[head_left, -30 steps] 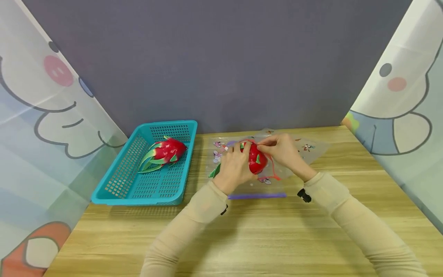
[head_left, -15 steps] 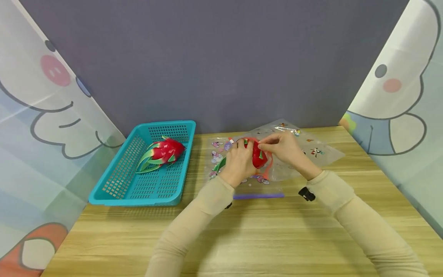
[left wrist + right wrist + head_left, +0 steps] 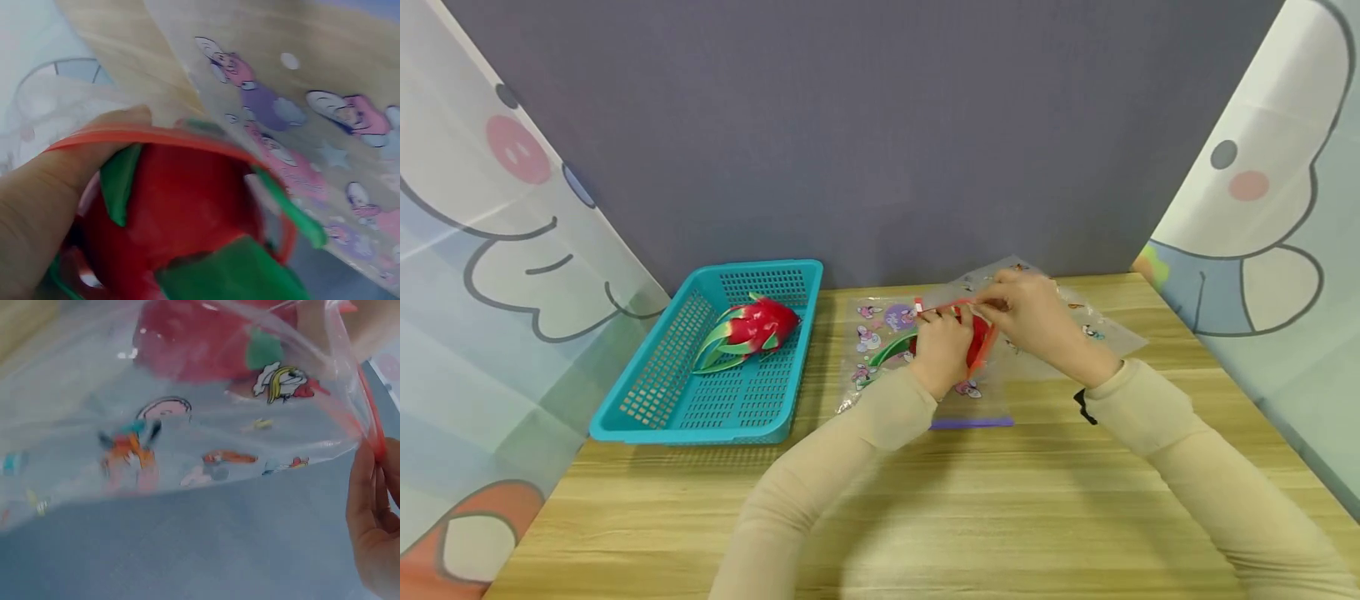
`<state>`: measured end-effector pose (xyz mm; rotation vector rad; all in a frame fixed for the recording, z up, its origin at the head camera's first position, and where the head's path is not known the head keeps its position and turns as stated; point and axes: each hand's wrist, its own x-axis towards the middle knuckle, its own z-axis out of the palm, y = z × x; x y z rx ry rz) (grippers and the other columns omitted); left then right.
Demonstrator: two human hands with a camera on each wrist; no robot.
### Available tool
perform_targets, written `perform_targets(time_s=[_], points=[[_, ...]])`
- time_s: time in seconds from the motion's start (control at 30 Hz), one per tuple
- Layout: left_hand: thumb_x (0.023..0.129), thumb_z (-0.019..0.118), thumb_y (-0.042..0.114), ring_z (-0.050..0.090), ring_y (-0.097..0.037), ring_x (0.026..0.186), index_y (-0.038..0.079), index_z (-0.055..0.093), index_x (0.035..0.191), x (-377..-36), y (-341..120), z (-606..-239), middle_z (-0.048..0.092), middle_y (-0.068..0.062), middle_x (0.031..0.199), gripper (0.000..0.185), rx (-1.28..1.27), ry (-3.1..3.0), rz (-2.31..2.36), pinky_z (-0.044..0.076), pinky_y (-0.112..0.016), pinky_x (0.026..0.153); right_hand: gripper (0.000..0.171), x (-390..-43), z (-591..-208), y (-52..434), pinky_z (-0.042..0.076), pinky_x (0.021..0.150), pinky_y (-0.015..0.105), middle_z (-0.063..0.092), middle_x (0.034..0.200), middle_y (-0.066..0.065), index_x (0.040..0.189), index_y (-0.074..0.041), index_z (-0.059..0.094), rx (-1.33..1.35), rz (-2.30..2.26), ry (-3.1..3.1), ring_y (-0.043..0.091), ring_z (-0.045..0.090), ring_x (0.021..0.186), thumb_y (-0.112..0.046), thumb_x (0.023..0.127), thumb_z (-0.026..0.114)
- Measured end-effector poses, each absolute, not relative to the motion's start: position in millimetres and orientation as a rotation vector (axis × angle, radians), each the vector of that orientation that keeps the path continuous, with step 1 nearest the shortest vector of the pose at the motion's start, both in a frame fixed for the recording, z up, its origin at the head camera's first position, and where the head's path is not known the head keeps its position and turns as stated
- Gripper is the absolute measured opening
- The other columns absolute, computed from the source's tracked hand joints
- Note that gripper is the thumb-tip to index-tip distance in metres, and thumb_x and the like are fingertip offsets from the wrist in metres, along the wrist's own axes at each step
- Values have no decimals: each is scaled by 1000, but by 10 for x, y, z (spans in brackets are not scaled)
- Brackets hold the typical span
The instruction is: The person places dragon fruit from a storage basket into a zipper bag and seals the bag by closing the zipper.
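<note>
My left hand [image 3: 943, 350] grips a red dragon fruit [image 3: 981, 340] with green leaves, which lies partly inside a clear zip bag [image 3: 1101, 333] printed with small cartoon figures. In the left wrist view the bag's orange-red zip edge [image 3: 187, 142] arches over the fruit [image 3: 181, 200] and across my left thumb. My right hand [image 3: 1037, 321] pinches that zip edge at the bag's mouth, as the right wrist view also shows. Through the plastic, the fruit's red body [image 3: 200, 344] shows there. Green leaf tips [image 3: 891, 348] stick out left of my left hand.
Beneath lies a second clear cartoon bag [image 3: 867, 340] with a purple zip strip [image 3: 973, 423] along its front edge. A blue basket [image 3: 688, 436] on the left holds another dragon fruit [image 3: 763, 323]. A grey panel [image 3: 880, 150] stands behind the wooden table [image 3: 925, 517].
My left hand has moved right with the dragon fruit, taking it farther into the orange-zip bag. My right hand has shifted slightly right and up along the bag's mouth.
</note>
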<state>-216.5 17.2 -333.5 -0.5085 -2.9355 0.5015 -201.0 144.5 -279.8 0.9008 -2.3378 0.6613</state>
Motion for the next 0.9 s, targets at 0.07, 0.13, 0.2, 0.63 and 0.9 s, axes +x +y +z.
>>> perform_targets(time_s=[0.07, 0.13, 0.2, 0.63, 0.9], points=[[74, 64, 54, 58, -36, 106, 12, 29, 143, -2151, 232, -3318, 52, -14, 130, 88, -503, -2955, 548, 50, -44, 87, 4, -2009, -2814, 1444, 41, 46, 25, 58, 66, 6, 75, 0, 71, 983, 572, -2197, 14, 50, 51, 3, 72, 73], [76, 62, 51, 59, -33, 105, 12, 29, 143, -2140, 278, -3304, 51, -12, 131, 84, -486, -2977, 567, 50, -44, 85, 7, -2012, -2829, 1446, 41, 45, 25, 56, 64, 7, 73, 0, 70, 1016, 526, -2110, 14, 49, 50, 5, 70, 74], [77, 62, 50, 60, -30, 103, 12, 30, 142, -2137, 307, -3298, 53, -10, 129, 82, -467, -2993, 566, 51, -44, 84, 8, -2019, -2846, 1457, 41, 45, 26, 57, 65, 7, 73, 0, 70, 1018, 508, -2065, 15, 50, 51, 6, 69, 74], [74, 60, 63, 61, -22, 99, 9, 41, 135, -2206, 171, -3346, 63, -5, 113, 85, -475, -3118, 265, 54, -34, 74, 9, -2039, -2889, 1483, 44, 44, 25, 56, 64, 7, 71, 2, 71, 1049, 506, -2008, 13, 52, 51, 9, 68, 74], [83, 53, 59, 63, -23, 93, 8, 55, 122, -2283, 85, -3478, 64, -9, 105, 64, -521, -3096, 21, 55, -33, 72, 6, -2076, -2823, 1464, 45, 43, 25, 58, 65, 10, 70, 4, 70, 1023, 513, -1969, 16, 54, 49, 7, 69, 75]])
